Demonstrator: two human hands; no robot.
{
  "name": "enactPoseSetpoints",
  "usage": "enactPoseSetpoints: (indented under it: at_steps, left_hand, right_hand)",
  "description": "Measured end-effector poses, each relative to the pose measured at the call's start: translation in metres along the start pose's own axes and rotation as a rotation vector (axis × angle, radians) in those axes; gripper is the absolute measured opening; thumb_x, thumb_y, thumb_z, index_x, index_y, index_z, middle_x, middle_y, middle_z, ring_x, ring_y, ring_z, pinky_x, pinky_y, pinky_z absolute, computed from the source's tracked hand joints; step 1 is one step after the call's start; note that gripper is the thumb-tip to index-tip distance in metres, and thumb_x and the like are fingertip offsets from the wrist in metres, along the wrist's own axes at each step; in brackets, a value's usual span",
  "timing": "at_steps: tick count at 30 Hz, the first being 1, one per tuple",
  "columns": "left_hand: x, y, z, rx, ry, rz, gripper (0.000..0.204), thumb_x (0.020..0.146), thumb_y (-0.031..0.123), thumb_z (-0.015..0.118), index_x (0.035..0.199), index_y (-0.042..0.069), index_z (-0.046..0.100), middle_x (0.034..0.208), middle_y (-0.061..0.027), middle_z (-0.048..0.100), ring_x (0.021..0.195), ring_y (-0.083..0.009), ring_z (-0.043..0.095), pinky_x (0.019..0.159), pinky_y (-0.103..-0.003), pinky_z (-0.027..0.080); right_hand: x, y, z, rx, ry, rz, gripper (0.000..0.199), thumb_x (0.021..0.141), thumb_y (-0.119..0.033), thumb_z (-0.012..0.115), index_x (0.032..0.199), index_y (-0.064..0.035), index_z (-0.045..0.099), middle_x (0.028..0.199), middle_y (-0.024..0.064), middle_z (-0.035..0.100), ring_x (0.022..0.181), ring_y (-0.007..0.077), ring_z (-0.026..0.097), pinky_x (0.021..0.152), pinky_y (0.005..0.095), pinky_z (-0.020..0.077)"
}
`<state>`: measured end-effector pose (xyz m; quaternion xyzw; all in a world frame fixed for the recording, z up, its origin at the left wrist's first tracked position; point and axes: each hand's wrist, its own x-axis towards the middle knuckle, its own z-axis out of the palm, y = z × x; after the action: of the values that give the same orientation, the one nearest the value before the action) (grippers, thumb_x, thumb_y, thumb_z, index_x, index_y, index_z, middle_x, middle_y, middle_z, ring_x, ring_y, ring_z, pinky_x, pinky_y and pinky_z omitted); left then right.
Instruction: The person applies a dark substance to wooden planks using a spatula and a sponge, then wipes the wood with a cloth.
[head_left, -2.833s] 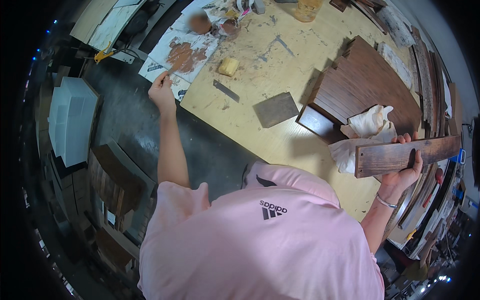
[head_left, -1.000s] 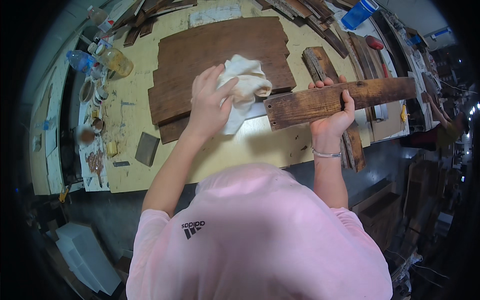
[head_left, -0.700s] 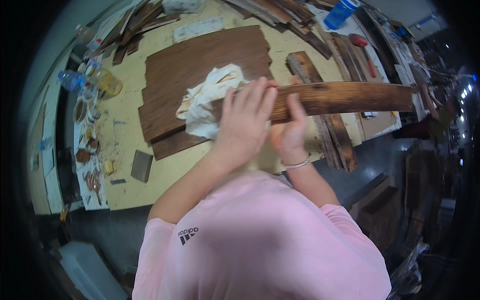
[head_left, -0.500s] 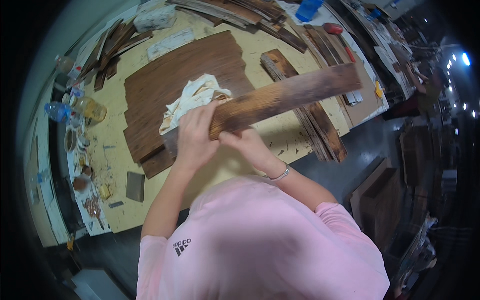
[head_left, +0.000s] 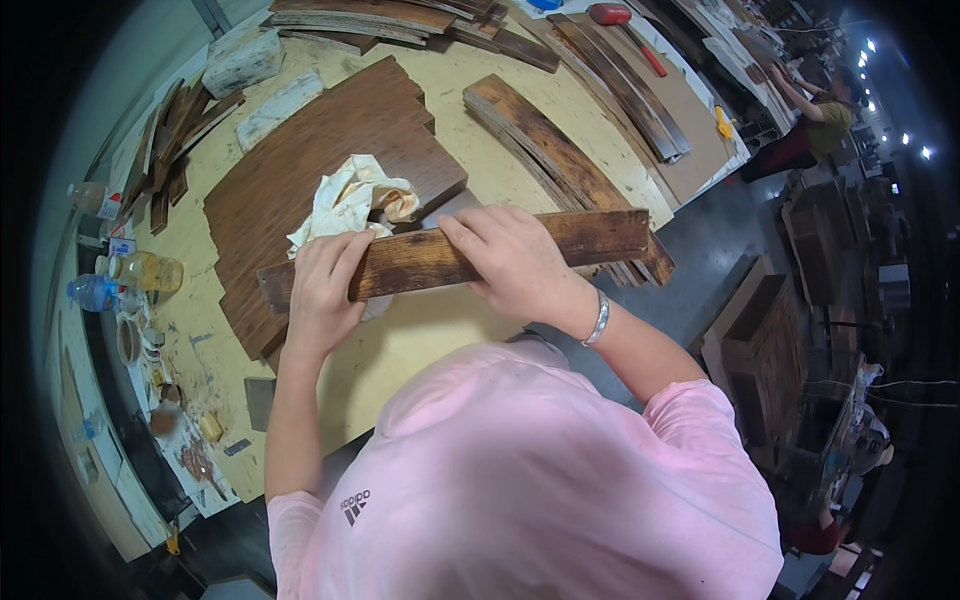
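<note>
A long, narrow plank (head_left: 415, 262) with dark brown, mottled grain lies across both my hands above the near side of the table. My left hand (head_left: 325, 290) is closed round it near its left end. Further right along the plank, my right hand (head_left: 515, 255) grips it, fingers over the upper edge. Just beyond the plank, a crumpled cream cloth (head_left: 350, 195) rests on a broad dark brown wooden panel (head_left: 300, 150) with stepped edges. Part of the panel is hidden behind the plank and my left hand. More dark planks (head_left: 550, 140) lie to the right of the panel.
Long boards (head_left: 360, 18) are stacked at the far side, with loose strips (head_left: 175, 125) at the far left. A bottle of yellow liquid (head_left: 150, 270) and a blue bottle (head_left: 92, 292) stand on the left. A red tool (head_left: 610, 13) lies far right. Another person (head_left: 825, 115) works beyond.
The plank has swung from a slant, right end up, to nearly level, its right end now lower. My right hand has moved from beneath it to over its upper edge. The view has shifted.
</note>
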<state>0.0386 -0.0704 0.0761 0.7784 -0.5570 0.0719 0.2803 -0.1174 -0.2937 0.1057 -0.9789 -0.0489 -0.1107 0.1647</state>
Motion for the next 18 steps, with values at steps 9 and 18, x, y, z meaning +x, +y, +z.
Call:
enactPoseSetpoints:
  at_steps: [9, 18]
  left_hand:
    - [0.005, -0.012, 0.016, 0.035, 0.024, -0.227, 0.071, 0.070, 0.012, 0.079, 0.136, 0.010, 0.053, 0.143, -0.0123, 0.047, 0.132, -0.0349, 0.041, 0.112, -0.051, 0.030]
    - [-0.029, -0.023, 0.066, 0.248, -0.082, -0.340, 0.069, 0.071, 0.010, 0.077, 0.136, 0.013, 0.054, 0.149, -0.0096, 0.043, 0.135, -0.0329, 0.039, 0.109, -0.048, 0.032]
  right_hand:
    - [-0.034, 0.095, -0.014, 0.043, 0.355, 0.561, 0.062, 0.064, -0.013, 0.080, 0.122, 0.0024, 0.064, 0.117, 0.0192, 0.068, 0.110, 0.0316, 0.065, 0.099, 0.0362, 0.0490]
    - [-0.062, 0.182, 0.020, -0.076, 0.390, 0.729, 0.059, 0.064, -0.011, 0.083, 0.119, 0.0017, 0.065, 0.112, 0.0181, 0.066, 0.102, 0.0353, 0.063, 0.094, 0.0395, 0.0487]
